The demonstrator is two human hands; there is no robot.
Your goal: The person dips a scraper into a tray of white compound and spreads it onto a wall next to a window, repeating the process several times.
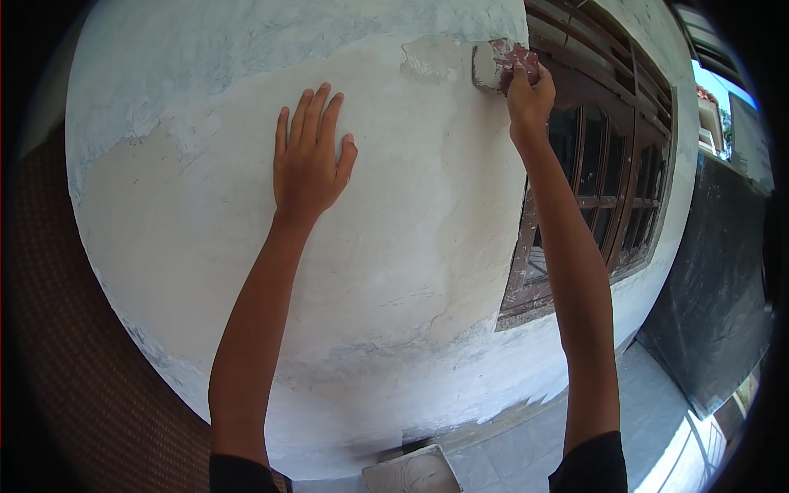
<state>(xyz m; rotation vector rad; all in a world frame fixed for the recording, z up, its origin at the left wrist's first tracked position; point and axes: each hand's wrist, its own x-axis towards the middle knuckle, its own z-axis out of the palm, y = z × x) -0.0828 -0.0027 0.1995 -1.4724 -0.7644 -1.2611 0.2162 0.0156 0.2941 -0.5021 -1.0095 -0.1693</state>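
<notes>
My right hand (pixel 530 99) grips a reddish-brown putty scraper (pixel 514 64) smeared with pale filler. The scraper lies against the wall at the upper left corner of the window frame. Beside its edge is a patch of fresh-looking, cream-grey filler (pixel 431 57). My left hand (pixel 311 156) rests with fingers stretched out against the wall (pixel 386 205), over a smooth cream area, and holds nothing. Rougher bluish-white paint borders this area above and below.
A brown wooden window (pixel 588 164) with dark panes stands to the right. On the grey tiled floor (pixel 485 456) below sits a light, filler-smeared container (pixel 411 472). A dark sheet (pixel 711 279) hangs at the far right. Brown woven-looking surface (pixel 74 329) lies to the left.
</notes>
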